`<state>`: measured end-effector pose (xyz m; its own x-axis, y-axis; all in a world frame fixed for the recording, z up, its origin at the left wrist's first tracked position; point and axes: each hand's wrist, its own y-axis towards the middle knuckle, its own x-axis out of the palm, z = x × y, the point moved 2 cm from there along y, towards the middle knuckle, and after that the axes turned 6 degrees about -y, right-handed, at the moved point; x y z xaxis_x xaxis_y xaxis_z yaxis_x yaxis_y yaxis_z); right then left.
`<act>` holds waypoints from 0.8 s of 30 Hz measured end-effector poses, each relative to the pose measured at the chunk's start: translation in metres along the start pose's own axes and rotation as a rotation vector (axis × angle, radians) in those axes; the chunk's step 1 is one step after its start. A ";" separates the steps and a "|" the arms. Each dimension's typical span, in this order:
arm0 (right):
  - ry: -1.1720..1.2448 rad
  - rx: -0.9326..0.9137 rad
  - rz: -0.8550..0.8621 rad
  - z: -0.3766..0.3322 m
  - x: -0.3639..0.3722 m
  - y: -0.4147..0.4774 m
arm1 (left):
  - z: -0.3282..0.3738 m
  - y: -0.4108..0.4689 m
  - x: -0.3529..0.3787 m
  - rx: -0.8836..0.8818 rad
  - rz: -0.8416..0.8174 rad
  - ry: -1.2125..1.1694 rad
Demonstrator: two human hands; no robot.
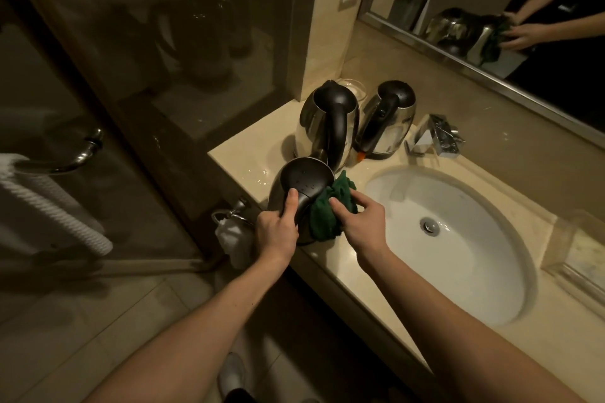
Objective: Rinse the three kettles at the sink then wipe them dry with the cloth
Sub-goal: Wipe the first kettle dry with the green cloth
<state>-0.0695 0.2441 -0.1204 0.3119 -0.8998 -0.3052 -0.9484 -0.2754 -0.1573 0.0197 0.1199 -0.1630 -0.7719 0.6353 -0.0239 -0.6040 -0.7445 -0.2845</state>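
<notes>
mid-frame, the left hand (276, 232) gripped the near kettle (306, 178) by its handle (302, 203); the right hand (360, 222) held the green cloth (327, 209) bunched against its side. it stood by the wet tabletop (343, 258) edge, so a hard wipe could push it off.

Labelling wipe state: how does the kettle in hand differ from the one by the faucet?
Near kettle is gripped at the handle by the left hand, the right hand holding the cloth against its side; faucet kettle stands untouched. Near kettle sits at the front edge of the counter; faucet kettle at the back. Both: steel body, black lid and handle.
</notes>
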 end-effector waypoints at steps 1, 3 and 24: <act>-0.002 -0.007 -0.002 0.003 -0.003 -0.001 | -0.001 -0.002 0.002 -0.007 -0.006 -0.005; -0.002 -0.012 -0.023 0.008 -0.006 -0.001 | -0.003 -0.004 0.007 -0.016 -0.011 -0.024; -0.283 -0.100 -0.041 0.021 0.003 0.015 | 0.007 0.016 0.023 0.099 -0.018 0.131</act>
<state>-0.0817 0.2446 -0.1433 0.3406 -0.7612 -0.5519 -0.9312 -0.3541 -0.0864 -0.0088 0.1211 -0.1610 -0.7325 0.6649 -0.1461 -0.6387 -0.7455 -0.1904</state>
